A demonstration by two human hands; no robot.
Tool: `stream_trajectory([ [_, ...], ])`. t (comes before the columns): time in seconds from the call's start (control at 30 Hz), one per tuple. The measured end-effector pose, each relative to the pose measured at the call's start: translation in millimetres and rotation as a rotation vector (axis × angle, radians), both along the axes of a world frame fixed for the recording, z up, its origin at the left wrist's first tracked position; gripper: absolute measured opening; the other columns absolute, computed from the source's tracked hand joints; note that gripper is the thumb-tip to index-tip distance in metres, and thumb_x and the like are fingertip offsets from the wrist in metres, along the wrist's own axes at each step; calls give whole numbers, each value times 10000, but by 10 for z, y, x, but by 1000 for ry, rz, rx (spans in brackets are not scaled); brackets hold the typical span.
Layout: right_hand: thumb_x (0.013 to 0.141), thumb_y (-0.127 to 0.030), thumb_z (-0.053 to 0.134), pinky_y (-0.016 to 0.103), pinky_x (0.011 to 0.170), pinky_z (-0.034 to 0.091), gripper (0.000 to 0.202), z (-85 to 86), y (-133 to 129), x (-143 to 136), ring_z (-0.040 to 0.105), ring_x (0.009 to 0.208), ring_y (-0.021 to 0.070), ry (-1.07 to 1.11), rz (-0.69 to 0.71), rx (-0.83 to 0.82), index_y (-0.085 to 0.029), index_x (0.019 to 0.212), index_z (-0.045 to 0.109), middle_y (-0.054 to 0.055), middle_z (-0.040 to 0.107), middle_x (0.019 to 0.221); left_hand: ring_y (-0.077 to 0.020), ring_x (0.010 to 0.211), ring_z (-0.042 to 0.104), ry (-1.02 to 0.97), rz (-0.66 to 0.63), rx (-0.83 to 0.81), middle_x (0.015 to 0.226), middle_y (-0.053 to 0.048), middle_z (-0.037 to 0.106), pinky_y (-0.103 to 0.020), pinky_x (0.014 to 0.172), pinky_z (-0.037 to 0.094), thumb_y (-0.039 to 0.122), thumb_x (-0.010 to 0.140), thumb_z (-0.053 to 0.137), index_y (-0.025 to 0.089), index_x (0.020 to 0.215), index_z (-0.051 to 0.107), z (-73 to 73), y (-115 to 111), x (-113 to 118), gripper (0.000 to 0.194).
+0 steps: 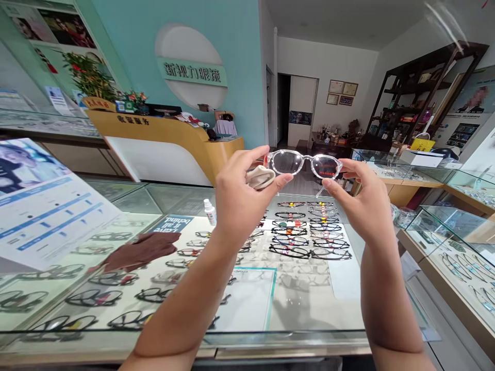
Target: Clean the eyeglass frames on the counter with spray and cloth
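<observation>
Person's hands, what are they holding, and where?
Clear-framed glasses, by the frame's outer ends: left hand at one, also holding a pale cloth, right hand at the other.

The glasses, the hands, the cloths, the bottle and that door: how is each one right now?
Clear glasses: held up in the air by both hands
Left hand: closed on one side
Right hand: pinching the other side
Pale cloth: bunched in the left hand
Brown cloth: lying crumpled
White bottle: upright
Door: looks partly open

Cloth (143,251) left of bottle (210,213) on table (309,317), eyewear rows (290,251) right of both, glasses (307,158) above, shelves (417,86) behind right.
</observation>
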State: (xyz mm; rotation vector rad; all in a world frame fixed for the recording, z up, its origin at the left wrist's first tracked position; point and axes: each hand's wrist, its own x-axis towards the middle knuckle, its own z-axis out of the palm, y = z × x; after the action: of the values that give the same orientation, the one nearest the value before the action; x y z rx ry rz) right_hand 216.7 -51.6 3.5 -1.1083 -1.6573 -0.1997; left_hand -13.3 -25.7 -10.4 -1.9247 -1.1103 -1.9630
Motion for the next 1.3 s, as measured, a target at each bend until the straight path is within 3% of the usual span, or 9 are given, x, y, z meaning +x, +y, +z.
stream_trajectory([
  [0.17,931,-580,709,525,940,560,457,5,-13,-8,711,1050,289,-7,-25,13,-291,1285,696,82,771,1179,-227,930,726,6,11,-21,1070,-58,738,-386,831,642,481,814,900,255,1187,750,1,-9,-9,461],
  [0.47,922,-612,707,526,970,563,471,39,-51,23,711,1051,272,74,-15,60,-294,1269,710,80,774,1196,-231,950,732,24,-53,-2,1081,-60,750,-392,866,638,483,820,895,258,1174,754,167,-32,27,443],
  [0.73,941,-599,677,541,969,560,514,58,-67,2,728,1071,293,84,-17,-32,-274,1338,703,102,786,1256,-213,907,700,-56,-70,148,1033,-51,734,-359,785,618,467,800,916,246,1124,760,69,14,140,423],
  [0.9,939,-596,670,571,1008,533,530,65,-61,5,723,1124,324,72,-25,-98,-296,1375,703,108,785,1283,-225,963,693,-72,-120,153,1081,-53,709,-371,842,622,432,784,937,271,1168,747,40,75,153,457],
  [1.1,929,-579,686,557,994,535,516,67,-47,8,732,1099,321,63,-33,-97,-292,1356,715,102,788,1290,-221,934,694,-68,-125,218,1052,-50,729,-382,833,626,443,769,947,267,1159,765,37,100,155,465],
  [1.3,957,-617,636,513,930,554,497,71,-57,-10,745,986,294,27,-33,-54,-288,1314,738,89,817,1199,-232,980,700,-119,-142,161,1075,-55,725,-397,897,633,445,771,945,279,1147,771,32,104,173,446],
])
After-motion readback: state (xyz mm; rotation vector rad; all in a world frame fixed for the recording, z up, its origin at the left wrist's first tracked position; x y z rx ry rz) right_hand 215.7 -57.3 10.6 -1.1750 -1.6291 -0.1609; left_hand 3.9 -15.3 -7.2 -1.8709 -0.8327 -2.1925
